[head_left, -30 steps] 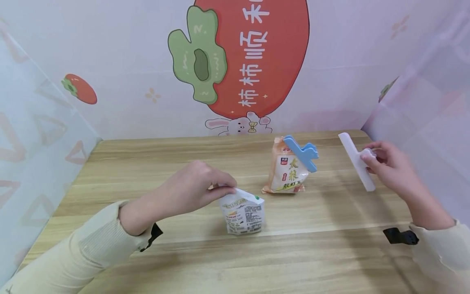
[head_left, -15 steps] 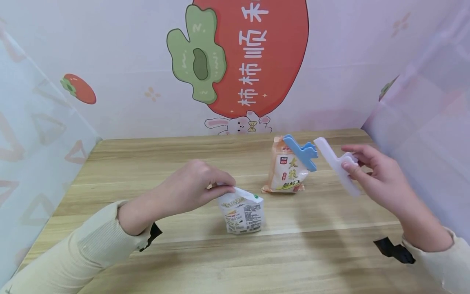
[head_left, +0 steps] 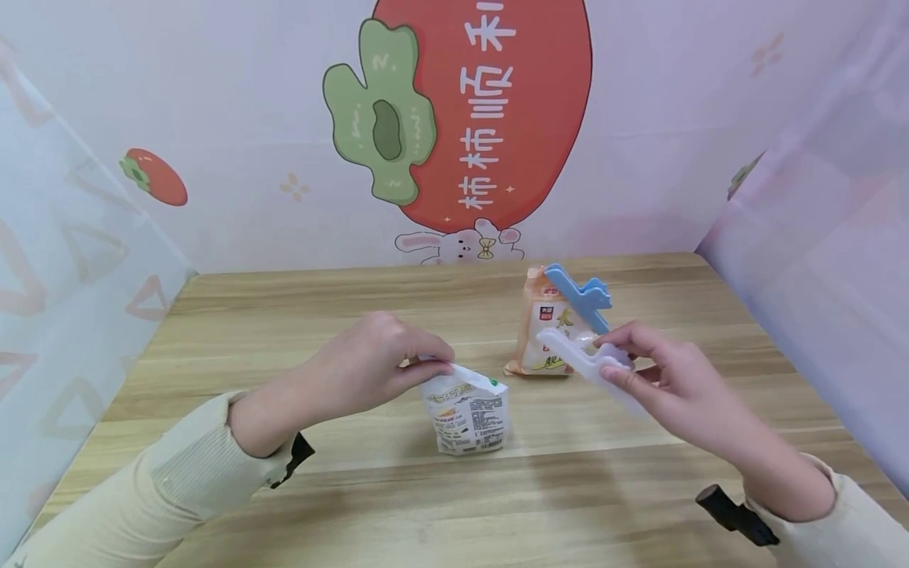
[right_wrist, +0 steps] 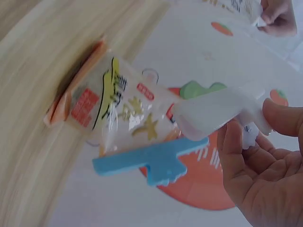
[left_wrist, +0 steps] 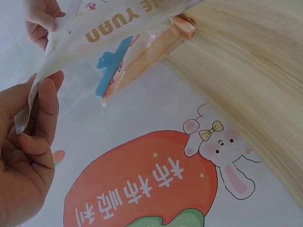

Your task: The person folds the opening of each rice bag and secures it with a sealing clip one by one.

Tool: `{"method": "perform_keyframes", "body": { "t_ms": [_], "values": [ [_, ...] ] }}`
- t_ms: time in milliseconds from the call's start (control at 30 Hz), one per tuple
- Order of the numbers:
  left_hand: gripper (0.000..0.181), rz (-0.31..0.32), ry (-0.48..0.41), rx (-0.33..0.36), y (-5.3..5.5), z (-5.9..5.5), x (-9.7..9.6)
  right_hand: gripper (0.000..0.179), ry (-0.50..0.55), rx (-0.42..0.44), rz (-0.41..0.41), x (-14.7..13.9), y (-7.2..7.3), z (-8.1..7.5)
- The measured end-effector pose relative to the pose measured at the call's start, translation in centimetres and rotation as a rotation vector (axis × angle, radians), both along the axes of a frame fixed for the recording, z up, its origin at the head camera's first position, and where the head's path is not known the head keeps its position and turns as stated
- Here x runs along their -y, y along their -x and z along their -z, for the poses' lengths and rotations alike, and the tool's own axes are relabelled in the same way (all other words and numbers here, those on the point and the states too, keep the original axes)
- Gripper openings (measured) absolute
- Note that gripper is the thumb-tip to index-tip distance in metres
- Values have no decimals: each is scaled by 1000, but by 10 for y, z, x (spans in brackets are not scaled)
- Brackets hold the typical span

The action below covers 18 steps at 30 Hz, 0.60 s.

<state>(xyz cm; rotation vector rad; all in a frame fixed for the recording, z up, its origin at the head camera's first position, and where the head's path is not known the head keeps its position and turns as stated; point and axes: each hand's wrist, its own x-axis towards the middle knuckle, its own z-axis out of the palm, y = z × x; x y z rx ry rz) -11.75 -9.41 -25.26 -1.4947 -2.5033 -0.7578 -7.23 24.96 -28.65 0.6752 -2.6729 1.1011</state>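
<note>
My left hand (head_left: 362, 367) pinches the folded top edge of a small white printed bag (head_left: 474, 418) standing on the table. The left wrist view shows thumb and fingers gripping the bag's corner (left_wrist: 40, 90). With its thumb and fingers on the handles, my right hand (head_left: 685, 398) holds a white bag clip (head_left: 571, 355), its long bar slanting down to the right. That clip is right of the white bag, apart from it. Behind it stands an orange-and-white food packet (head_left: 534, 327), partly covered by the clip in the head view, with a blue bag clip (head_left: 578, 298) across its top corner.
The wooden table (head_left: 298, 315) runs back to a light backdrop (head_left: 248, 102) with a large red persimmon print. Pale sheets (head_left: 838, 221) rise at both sides. A black strap piece (head_left: 738, 517) sits at the right sleeve.
My right hand has moved left and toward the white bag, carrying the white clip in front of the orange-and-white packet. The left hand and white bag have stayed nearly still.
</note>
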Motion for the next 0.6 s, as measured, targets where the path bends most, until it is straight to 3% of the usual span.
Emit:
{"method": "perform_keyframes", "body": {
  "t_ms": [267,433,600],
  "values": [
    [4,3,2,-27,-1,1,0,23,-21,32,-75,16,-8,3],
    [4,1,4,-28,-1,1,-1,23,-9,48,-69,24,-12,5],
    [4,-1,6,-43,-1,1,-1,22,-2,2,-71,31,-15,7]
  ]
}}
